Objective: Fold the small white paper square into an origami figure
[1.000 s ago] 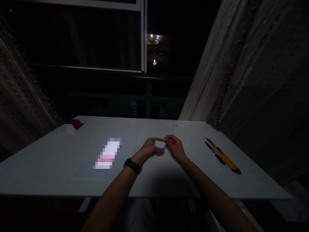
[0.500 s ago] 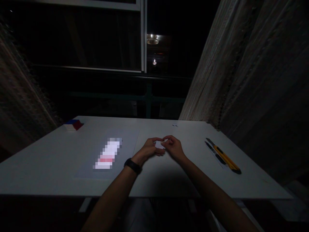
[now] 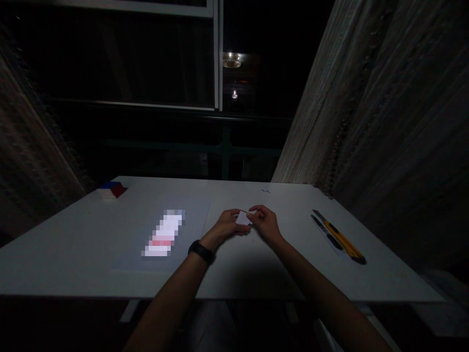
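Note:
A small white piece of paper (image 3: 243,218) is held between my two hands above the middle of the table. My left hand (image 3: 227,225), with a black band on its wrist, grips the paper's left side between thumb and fingers. At the paper's right edge, my right hand (image 3: 266,222) pinches it with thumb and index finger. Whether the paper is folded I cannot tell in this dim light.
On the white table (image 3: 234,283), a pixelated bright screen (image 3: 164,233) lies on a large pale sheet (image 3: 196,244) at left. A yellow utility knife (image 3: 342,239) and a black pen (image 3: 327,232) lie right. A blue, red and white block (image 3: 111,189) stands far left. Dark scraps (image 3: 266,191) lie at the back.
The fingers of my right hand have shifted slightly on the paper, and more of its white surface shows. My left hand stays almost in place.

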Demonstrator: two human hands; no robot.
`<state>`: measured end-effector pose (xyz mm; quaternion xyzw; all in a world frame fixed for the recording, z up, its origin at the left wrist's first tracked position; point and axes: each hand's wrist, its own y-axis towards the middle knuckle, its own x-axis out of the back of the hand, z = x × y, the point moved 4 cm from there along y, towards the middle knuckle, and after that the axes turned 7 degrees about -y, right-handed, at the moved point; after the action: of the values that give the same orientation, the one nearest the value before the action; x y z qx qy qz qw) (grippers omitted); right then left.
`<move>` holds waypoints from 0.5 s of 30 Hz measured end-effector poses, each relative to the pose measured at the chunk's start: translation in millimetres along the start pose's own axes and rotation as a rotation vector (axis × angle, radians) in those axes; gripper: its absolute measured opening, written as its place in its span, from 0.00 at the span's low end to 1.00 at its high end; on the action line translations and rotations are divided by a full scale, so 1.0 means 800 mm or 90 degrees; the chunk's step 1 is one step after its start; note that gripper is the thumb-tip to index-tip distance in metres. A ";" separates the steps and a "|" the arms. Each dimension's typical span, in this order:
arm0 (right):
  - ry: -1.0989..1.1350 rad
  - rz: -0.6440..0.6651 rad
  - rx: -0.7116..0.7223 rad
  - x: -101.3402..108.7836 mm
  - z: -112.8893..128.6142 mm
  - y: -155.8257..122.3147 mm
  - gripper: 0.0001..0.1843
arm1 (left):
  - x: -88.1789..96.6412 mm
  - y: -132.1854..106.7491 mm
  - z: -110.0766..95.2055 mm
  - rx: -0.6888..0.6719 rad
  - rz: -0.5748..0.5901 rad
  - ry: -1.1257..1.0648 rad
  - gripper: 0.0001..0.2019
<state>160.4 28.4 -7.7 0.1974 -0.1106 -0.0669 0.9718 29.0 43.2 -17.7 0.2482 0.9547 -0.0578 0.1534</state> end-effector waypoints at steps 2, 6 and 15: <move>0.011 0.013 -0.008 -0.002 0.000 -0.001 0.14 | 0.001 0.000 0.000 0.006 -0.009 0.005 0.28; 0.032 0.023 -0.024 -0.003 -0.001 -0.001 0.16 | 0.000 -0.001 -0.001 0.017 -0.014 0.010 0.29; 0.026 -0.015 -0.026 -0.001 -0.002 0.000 0.14 | 0.000 -0.001 -0.001 0.029 -0.012 0.016 0.31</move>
<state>159.6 29.0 -9.6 0.1800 -0.0872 -0.0768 0.9768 28.4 42.2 -16.8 0.2436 0.9573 -0.0777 0.1348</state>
